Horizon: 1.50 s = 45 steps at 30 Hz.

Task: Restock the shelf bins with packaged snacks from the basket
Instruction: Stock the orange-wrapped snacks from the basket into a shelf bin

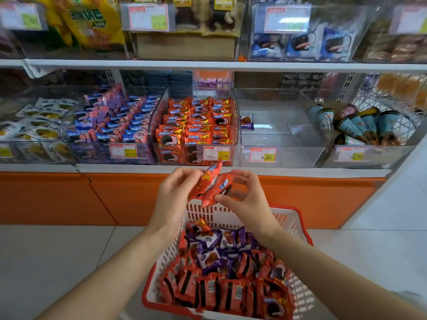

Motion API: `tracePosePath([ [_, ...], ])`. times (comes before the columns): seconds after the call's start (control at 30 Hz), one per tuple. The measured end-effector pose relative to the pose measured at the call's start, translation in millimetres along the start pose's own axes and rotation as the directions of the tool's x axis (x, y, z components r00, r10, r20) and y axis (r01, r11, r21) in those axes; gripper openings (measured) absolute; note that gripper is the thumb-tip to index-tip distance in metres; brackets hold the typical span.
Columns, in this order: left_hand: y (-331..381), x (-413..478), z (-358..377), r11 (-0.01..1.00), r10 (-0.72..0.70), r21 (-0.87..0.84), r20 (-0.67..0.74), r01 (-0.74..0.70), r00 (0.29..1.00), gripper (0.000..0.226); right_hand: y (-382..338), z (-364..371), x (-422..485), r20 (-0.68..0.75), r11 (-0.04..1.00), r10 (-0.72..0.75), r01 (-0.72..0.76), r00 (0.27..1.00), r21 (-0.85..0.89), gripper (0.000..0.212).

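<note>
While both hands meet in front of the chest, each grip is closed on wrapper. The left hand (175,192) and the right hand (247,199) each pinch one of a pair of glossy red foil snack packets (213,184), thumb against curled fingers. The two packets touch and overlap between the palms.

The step looks like squaring up this pair before shelving it. It would go best with both printed faces turned the same way and a light pinch kept on the sealed edges, since the foil is probably slippery and the biscuit inside likely brittle.

Straight ahead of the grip and a little above it stands the clear plastic bin of matching red packets (236,125). Its rows stand upright and look almost full, so the pair probably has to be slotted into a gap rather than dropped. Ahead and to the right, a nearly bare clear bin (277,139) holds one purple packet (247,122), so it seems the wrong home for these.

Each held packet is red with yellow flashes and a pale blue logo patch. Directly below the grip, the red-rimmed white slotted plastic basket (298,218) holds many more red packets, mixed with purple ones.
</note>
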<state>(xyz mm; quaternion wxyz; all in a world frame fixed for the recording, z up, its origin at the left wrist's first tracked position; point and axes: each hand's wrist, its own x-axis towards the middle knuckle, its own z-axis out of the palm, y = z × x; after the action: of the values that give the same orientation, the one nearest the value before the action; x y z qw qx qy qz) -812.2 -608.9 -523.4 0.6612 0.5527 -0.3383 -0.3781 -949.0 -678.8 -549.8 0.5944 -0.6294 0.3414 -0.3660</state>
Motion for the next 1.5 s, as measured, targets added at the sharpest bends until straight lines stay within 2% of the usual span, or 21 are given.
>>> tracePosePath([
  [0.03, 1.9, 1.0, 0.4, 1.0, 0.02, 0.021, 0.014, -0.02, 1.0, 0.005, -3.4, -1.7, 0.7, 0.009, 0.999, -0.029, 0.029, 1.0, -0.041, 0.063],
  [0.1, 5.6, 3.5, 3.3, 0.995, 0.058, 0.081, 0.025, -0.06, 0.998, 0.018, -6.1, -5.6, 4.1, 0.033, 0.982, -0.099, 0.103, 0.995, -0.159, 0.074],
  [0.17, 7.8, 8.7, 6.7, 0.991, 0.049, 0.125, 0.029, -0.052, 0.998, 0.034, -8.8, -9.7, 8.2, 0.028, 0.955, -0.147, 0.15, 0.989, -0.257, 0.067],
  [0.27, 11.7, 18.7, 9.3, 0.992, -0.092, 0.098, 0.076, 0.084, 0.993, 0.057, -12.9, -17.4, 13.9, 0.011, 0.929, -0.155, 0.15, 0.988, -0.34, 0.047],
  [0.33, 11.2, 26.1, 9.3, 0.98, -0.191, 0.068, 0.11, 0.185, 0.975, 0.069, -13.3, -23.5, 15.6, 0.032, 0.916, -0.131, 0.133, 0.991, -0.379, 0.04],
  [0.43, 9.9, 34.3, 9.8, 0.963, -0.268, 0.052, 0.107, 0.264, 0.957, 0.081, -12.4, -29.2, 17.4, 0.063, 0.899, -0.074, 0.093, 0.995, -0.429, 0.036],
  [0.47, 9.5, 36.3, 9.4, 0.962, -0.273, 0.048, 0.095, 0.269, 0.957, 0.079, -11.4, -31.2, 19.0, 0.058, 0.9, -0.059, 0.078, 0.997, -0.429, 0.035],
  [0.53, 9.9, 39.9, 7.4, 0.966, -0.257, 0.046, 0.07, 0.255, 0.964, 0.06, -11.0, -36.3, 23.1, 0.036, 0.916, -0.011, 0.025, 0.999, -0.401, 0.03],
  [0.6, 11.3, 45.3, 1.3, 0.968, -0.245, 0.062, -0.006, 0.245, 0.969, 0.045, -10.4, -43.0, 27.7, 0.035, 0.923, 0.092, -0.072, 0.995, -0.378, 0.034],
  [0.7, 8.1, 55.7, -9.8, 0.976, -0.177, 0.096, -0.174, 0.196, 0.969, 0.038, -10.4, -52.8, 34.2, 0.092, 0.936, 0.254, -0.221, 0.963, -0.274, 0.038],
  [0.8, 4.7, 62.2, -11.9, 0.981, -0.107, 0.133, -0.24, 0.142, 0.965, 0.036, -12.7, -54.6, 39.2, 0.11, 0.939, 0.301, -0.274, 0.947, -0.207, 0.041],
  [0.9, -0.7, 66.2, -9.5, 0.984, -0.078, 0.136, -0.249, 0.114, 0.965, 0.039, -13.2, -50.1, 44.4, -0.049, 0.935, 0.265, -0.269, 0.963, -0.231, 0.054],
  [0.97, -2.9, 68.0, -7.3, 0.981, -0.047, 0.17, -0.256, 0.093, 0.965, 0.04, -14.3, -46.7, 48.4, -0.166, 0.937, 0.218, -0.254, 0.962, -0.24, 0.041],
  [1.03, -4.2, 72.1, -5.7, 0.97, 0.004, 0.237, -0.248, 0.057, 0.969, 0.037, -16.6, -43.1, 52.1, -0.211, 0.952, 0.171, -0.217, 0.962, -0.218, 0.028],
  [1.17, -2.0, 81.3, -2.1, 0.939, 0.138, 0.339, -0.211, -0.06, 0.968, 0.039, -17.8, -36.1, 61.1, -0.241, 0.982, 0.097, -0.132, 0.966, -0.135, 0.022],
  [1.33, 1.6, 108.4, -7.8, 0.904, 0.289, 0.376, -0.192, -0.202, 0.938, 0.031, -24.1, -21.3, 86.7, -0.185, 0.99, -0.001, -0.026, 0.983, -0.141, 0.015],
  [1.43, 8.2, 128.8, -12.0, 0.878, 0.398, 0.366, -0.203, -0.307, 0.895, 0.029, -31.8, -12.4, 116.6, -0.202, 0.979, -0.011, -0.031, 0.979, -0.203, 0.019],
  [1.5, 10.1, 145.5, -15.6, 0.868, 0.425, 0.366, -0.199, -0.335, 0.883, 0.03, -37.6, -8.5, 140.9, -0.21, 0.95, -0.042, -0.027, 0.977, -0.312, 0.021],
])
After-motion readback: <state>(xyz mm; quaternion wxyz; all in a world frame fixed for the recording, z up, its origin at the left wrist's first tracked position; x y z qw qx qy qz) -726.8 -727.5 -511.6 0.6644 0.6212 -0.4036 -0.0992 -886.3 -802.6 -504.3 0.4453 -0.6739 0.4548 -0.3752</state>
